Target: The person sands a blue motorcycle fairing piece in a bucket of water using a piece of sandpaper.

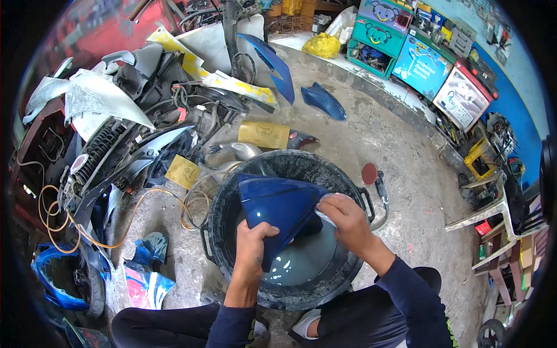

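A workshop with a rough concrete floor surrounds the seated person; a heap of vehicle panels fills the left, and drawers stand along the far right wall. The blue panel is held tilted over the black tub, between the two hands. It is roughly triangular, with its broad edge away from the person, and it tapers toward the near side, by the left hand. That hand is clamped on the panel's near-left edge, thumb on top. The right hand is at the right corner, its fingers closed on a white cloth pressed there; whether it is cloth or paper, I cannot tell. Cloudy water lies in the tub, below the panel. The green drawer unit has dark items in its lower drawer.
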`<state>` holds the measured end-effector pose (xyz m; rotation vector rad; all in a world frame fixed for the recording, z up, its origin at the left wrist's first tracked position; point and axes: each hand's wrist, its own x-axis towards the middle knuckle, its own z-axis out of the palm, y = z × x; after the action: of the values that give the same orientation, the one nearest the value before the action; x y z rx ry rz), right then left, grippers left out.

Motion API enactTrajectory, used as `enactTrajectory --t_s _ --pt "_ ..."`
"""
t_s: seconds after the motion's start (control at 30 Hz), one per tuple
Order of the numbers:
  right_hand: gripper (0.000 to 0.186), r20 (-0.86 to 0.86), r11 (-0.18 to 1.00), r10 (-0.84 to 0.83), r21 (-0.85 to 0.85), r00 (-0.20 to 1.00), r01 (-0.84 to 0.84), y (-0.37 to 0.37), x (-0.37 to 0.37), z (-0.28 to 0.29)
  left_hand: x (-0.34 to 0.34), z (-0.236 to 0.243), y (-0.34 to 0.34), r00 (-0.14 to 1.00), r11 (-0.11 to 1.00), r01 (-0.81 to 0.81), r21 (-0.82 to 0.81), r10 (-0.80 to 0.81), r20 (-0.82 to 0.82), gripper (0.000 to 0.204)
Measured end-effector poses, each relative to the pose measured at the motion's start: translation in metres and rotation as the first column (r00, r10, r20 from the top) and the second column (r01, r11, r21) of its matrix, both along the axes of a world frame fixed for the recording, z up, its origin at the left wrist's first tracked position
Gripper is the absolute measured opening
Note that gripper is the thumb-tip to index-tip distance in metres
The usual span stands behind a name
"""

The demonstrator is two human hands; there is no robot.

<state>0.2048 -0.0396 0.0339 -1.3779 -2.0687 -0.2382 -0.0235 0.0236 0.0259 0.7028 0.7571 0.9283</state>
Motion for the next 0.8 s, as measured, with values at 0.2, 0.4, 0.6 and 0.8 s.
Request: enactTrajectory --t_s 0.2,0.4,0.6,0.8 --pt "0.036 -0.068 0.999 0.041 0.006 0.997 -0.041 -0.004 -0.013 -0.002 -0.002 -0.003 0.003 0.999 1.000 0.008 0.010 -0.008 -0.034 0.043" --pt "0.036 -0.051 0.998 0.053 0.030 0.997 -0.051 -0.019 -0.030 -0.009 -0.001 0.000 0.001 1.000 1.000 -0.003 0.014 0.004 -0.028 0.047" --pt "0.033 -0.018 0.996 0.078 0.042 0.997 -0.077 -0.023 -0.041 -0.004 -0.007 -0.004 0.003 1.000 0.999 0.024 0.030 -0.024 -0.010 0.048" --pt "0.037 -0.017 0.999 -0.019 0.034 1.000 0.020 -0.016 -0.021 -0.006 -0.008 -0.002 0.004 0.998 0.997 0.031 0.072 -0.027 -0.053 0.046"
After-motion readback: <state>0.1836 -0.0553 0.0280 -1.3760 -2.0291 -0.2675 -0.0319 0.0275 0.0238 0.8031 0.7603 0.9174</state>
